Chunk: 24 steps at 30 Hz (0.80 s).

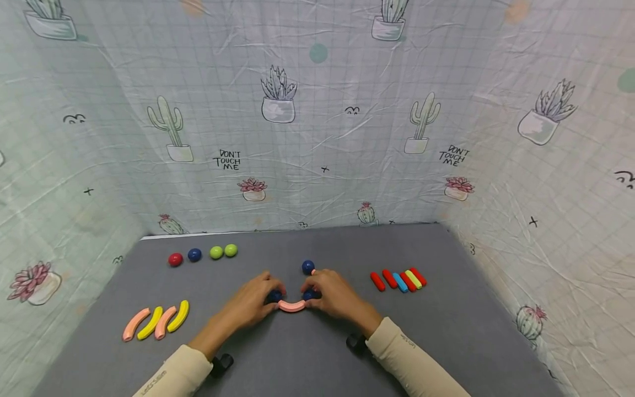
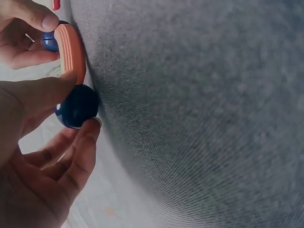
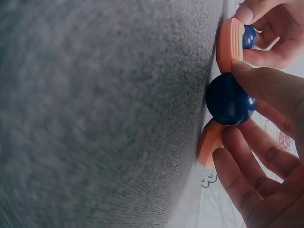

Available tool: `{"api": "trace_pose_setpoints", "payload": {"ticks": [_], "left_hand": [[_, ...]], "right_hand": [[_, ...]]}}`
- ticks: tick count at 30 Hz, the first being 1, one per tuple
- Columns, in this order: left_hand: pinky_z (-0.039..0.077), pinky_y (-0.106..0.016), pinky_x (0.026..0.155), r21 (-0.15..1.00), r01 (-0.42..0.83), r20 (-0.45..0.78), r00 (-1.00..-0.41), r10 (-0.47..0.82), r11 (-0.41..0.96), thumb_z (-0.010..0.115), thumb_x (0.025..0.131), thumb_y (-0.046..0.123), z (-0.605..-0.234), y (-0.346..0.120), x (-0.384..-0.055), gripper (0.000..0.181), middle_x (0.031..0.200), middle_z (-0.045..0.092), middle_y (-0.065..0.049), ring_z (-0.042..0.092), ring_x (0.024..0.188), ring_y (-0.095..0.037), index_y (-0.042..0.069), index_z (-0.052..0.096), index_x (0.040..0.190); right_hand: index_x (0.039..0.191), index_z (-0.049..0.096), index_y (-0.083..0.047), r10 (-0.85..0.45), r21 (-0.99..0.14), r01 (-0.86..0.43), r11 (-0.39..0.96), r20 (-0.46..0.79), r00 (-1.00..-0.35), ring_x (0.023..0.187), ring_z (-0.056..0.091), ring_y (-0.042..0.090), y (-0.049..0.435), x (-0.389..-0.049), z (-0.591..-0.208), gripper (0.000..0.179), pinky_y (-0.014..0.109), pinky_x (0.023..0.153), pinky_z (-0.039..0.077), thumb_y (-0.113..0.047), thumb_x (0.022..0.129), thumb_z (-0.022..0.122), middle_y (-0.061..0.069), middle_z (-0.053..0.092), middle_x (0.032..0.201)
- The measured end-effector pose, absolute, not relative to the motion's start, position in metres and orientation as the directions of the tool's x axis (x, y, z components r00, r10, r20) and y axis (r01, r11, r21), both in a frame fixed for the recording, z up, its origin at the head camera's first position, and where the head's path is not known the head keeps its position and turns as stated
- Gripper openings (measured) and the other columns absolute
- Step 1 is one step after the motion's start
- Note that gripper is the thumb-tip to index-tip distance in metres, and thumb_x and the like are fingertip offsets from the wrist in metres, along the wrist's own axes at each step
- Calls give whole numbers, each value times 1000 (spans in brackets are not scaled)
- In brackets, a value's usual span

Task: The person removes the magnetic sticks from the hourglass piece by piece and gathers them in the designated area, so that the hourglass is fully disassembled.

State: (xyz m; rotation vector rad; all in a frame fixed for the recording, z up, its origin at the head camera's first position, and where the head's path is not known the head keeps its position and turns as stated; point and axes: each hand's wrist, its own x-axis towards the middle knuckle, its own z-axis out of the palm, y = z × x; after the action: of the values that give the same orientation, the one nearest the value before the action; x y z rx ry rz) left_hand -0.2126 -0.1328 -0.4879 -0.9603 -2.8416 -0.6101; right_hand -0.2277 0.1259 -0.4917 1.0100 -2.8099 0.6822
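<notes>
A curved pink stick lies on the grey table between two dark blue balls, touching both at its ends. My left hand pinches the left blue ball, its thumb on the stick's end. On the other side my right hand holds the right blue ball, the thumb pressing at the stick's joint. A second curved pink stick runs from that ball beneath the right fingers, mostly hidden in the head view. Just beyond the right fingertips sits a third blue ball.
Curved pink and yellow sticks lie in a row at left. Behind them are a red ball, a blue ball and two green balls. Several short straight sticks lie at right. A patterned cloth encloses the table.
</notes>
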Motion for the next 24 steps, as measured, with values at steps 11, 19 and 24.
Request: {"api": "trace_pose_setpoints", "payload": {"ticks": [11, 19, 24], "left_hand": [[55, -44, 86, 414, 523, 201, -851, 485, 745, 88, 87, 10, -492, -138, -222, 24, 102, 64, 0, 64, 96, -19, 16, 71, 103], [56, -52, 91, 394, 476, 210, -880, 427, 787, 83, 89, 4, -482, -175, -248, 22, 107, 69, -9, 69, 102, -29, 7, 72, 108], [56, -57, 93, 336, 426, 232, -902, 364, 840, 85, 88, 5, -476, -202, -270, 22, 106, 73, -14, 71, 103, -35, 4, 73, 107]], "right_hand": [[108, 82, -19, -573, -395, -608, 689, 217, -791, 92, 70, 10, 124, -225, -492, 25, 33, 86, 57, -33, 88, 90, -3, 77, 105], [112, 80, -18, -578, -513, -566, 645, 158, -801, 94, 72, 6, 128, -224, -491, 32, 27, 85, 58, -23, 83, 93, -2, 77, 108], [115, 79, -19, -574, -557, -537, 633, 128, -809, 97, 73, 10, 133, -224, -490, 32, 27, 86, 57, -16, 85, 91, -2, 76, 108]]}}
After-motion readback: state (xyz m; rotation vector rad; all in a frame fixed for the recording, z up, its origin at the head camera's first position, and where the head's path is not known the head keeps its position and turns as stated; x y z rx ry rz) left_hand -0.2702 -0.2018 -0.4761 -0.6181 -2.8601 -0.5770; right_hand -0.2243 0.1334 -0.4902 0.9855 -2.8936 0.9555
